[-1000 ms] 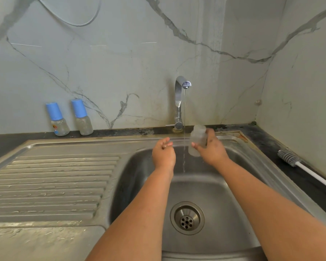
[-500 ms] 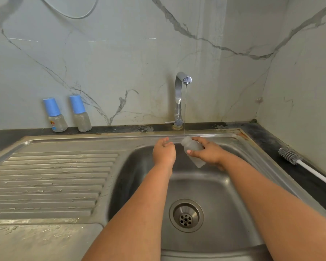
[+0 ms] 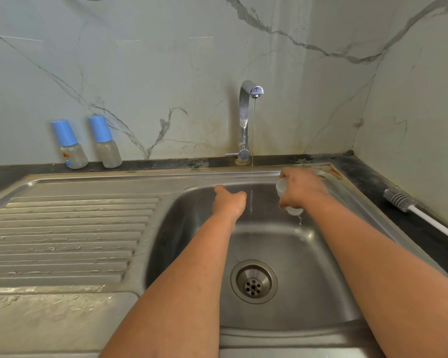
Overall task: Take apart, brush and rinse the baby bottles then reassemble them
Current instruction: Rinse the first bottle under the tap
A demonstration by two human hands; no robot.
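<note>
While water runs from the tap (image 3: pixel 246 120):
Right hand (image 3: pixel 301 188): bottle (image 3: pixel 292 210) is gripped mouth-down, fingers curled around it.
Left hand (image 3: pixel 229 201): nothing is held, fingers loosely curled.

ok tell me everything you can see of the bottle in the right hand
The bottle is small, clear to cloudy plastic, with no cap or teat on it. The right hand wraps round its middle and hides most of it; only the two ends show. It is tipped over above the sink, one end down, and water dribbles from that end. It sits right of the tap stream, not under it.
</note>
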